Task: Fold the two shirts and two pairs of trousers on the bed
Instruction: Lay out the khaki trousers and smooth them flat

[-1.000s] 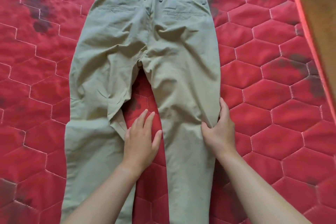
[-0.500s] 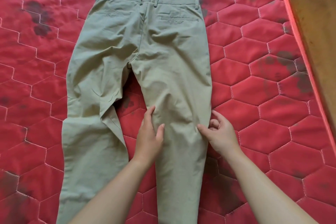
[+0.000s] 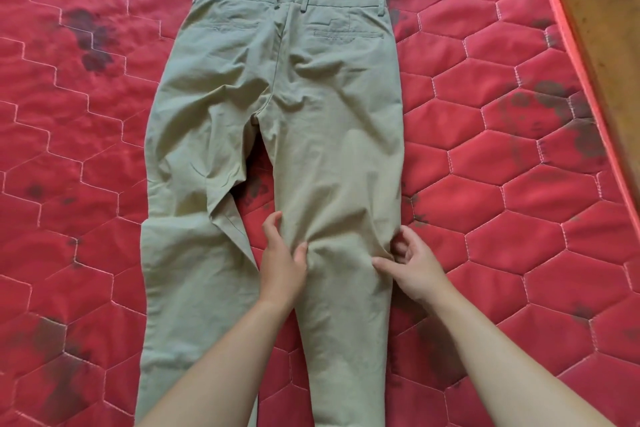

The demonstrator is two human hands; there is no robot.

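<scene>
One pair of khaki cotton trousers (image 3: 311,97), flat, seat up, mid red quilted mattress (image 3: 519,218), bare quilting either side — left hand (image 3: 282,263) grips one leg's inner edge, right hand (image 3: 415,267) pinches its outer edge, fingers curled.

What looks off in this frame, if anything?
The khaki trousers lie flat, but the leg away from the hands is rumpled: its inner edge is folded over in a diagonal crease near the knee. The red quilted mattress carries dark blotchy stains in several patches. The left hand and right hand pinch the other leg's edges.
</scene>
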